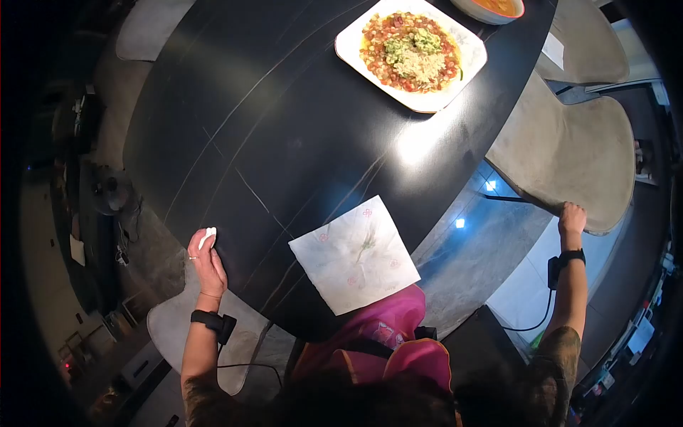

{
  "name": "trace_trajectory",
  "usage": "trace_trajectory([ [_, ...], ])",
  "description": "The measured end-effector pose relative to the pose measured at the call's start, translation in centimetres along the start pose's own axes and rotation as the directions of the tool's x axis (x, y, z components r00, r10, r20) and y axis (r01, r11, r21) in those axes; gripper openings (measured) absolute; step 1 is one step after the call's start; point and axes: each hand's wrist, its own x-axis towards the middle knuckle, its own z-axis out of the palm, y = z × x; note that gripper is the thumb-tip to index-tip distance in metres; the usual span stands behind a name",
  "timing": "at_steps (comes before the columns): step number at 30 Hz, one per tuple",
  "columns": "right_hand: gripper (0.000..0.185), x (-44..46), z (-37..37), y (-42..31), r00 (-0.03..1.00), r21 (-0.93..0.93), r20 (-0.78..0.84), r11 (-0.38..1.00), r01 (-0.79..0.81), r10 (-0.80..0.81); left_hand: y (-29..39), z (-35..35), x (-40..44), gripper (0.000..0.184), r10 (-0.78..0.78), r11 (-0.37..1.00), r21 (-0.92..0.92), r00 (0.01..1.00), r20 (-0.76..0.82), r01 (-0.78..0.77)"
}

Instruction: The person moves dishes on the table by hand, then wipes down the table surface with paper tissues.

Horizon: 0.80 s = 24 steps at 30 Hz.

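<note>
A person's left hand, ringed on one finger, curls around a small white piece at the left edge of a dark, veined table, its fingers drawn in and the forearm pointing straight up the view. Whether the hand touches the tabletop cannot be told. The right hand, at the end of an arm stretched well out to the other side, closes over the near edge of a beige chair, knuckles up; the fingertips are hidden. A black band circles the left wrist and a matching strap the right, each trailing a cable. Between the arms, a square white napkin with small red prints and a greenish mark at its middle lies at the table's near edge, above magenta clothing. Farther off, a white plate bears a mound of food, just beside a partly visible bowl.
</note>
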Motion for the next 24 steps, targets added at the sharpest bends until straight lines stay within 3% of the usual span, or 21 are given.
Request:
trace_trajectory([
  [2, 0.013, -1.6, 0.9, -0.8, 0.996, 0.046, 0.045, 0.996, 0.081, -0.083, 0.2, -1.8, -0.4, 0.034, -0.005, 0.999, 0.034, 1.0, 0.031, 0.004],
  [3, 0.013, 0.0, -0.3, 1.4, 0.997, 0.01, 0.011, 0.997, 0.071, -0.071, 0.4, 2.3, 1.0, 0.034, 0.003, 1.0, -0.023, 0.999, -0.035, -0.004],
  [7, 0.015, -7.1, -1.3, -1.2, 0.973, -0.001, 0.057, 0.974, 0.225, -0.224, 0.3, 0.3, 0.6, 0.035, -0.005, 0.999, -0.038, 1.0, -0.016, 0.005],
  [9, 0.017, -11.5, 0.0, -2.3, 0.973, 0.015, 0.1, 0.978, 0.206, -0.207, 0.1, 0.3, 0.4, 0.035, -0.003, 0.998, -0.057, 1.0, -0.025, 0.001],
  [13, 0.019, -21.9, 0.9, -4.1, 0.941, 0.176, 0.171, 0.949, 0.261, -0.29, 0.2, 0.3, 0.5, 0.035, -0.011, 0.998, -0.069, 0.999, -0.046, 0.008],
  [15, 0.022, -26.5, 2.2, -5.4, 0.923, 0.271, 0.131, 0.909, 0.317, -0.362, 0.0, 0.6, 0.2, 0.035, -0.022, 0.999, -0.027, 0.999, -0.045, 0.021],
  [17, 0.02, -29.9, -0.9, -7.6, 0.893, 0.346, 0.247, 0.895, 0.28, -0.375, 0.8, 1.0, 0.1, 0.035, -0.099, 0.995, -0.008, 0.991, -0.094, 0.099],
  [19, 0.016, -31.4, -1.0, -9.3, 0.747, 0.257, 0.519, 0.909, 0.328, -0.416, 2.2, 1.3, -0.9, 0.034, -0.182, 0.983, 0.006, 0.97, -0.162, 0.185],
  [20, 0.014, -32.1, 2.6, -9.8, 0.769, 0.303, 0.461, 0.893, 0.333, -0.443, 2.9, 1.8, -1.0, 0.034, -0.217, 0.975, 0.005, 0.954, -0.205, 0.223],
  [23, 0.015, -26.8, -0.1, -8.2, 0.488, 0.765, 0.281, 0.5, 0.406, -0.826, 5.0, 3.1, -2.1, 0.032, -0.301, 0.951, -0.031, 0.903, -0.305, 0.307],
  [24, 0.018, -24.0, -1.6, -8.1, 0.583, 0.744, 0.184, 0.5, 0.444, -0.792, 5.7, 3.4, -2.5, 0.031, -0.319, 0.946, -0.048, 0.891, -0.323, 0.321],
])
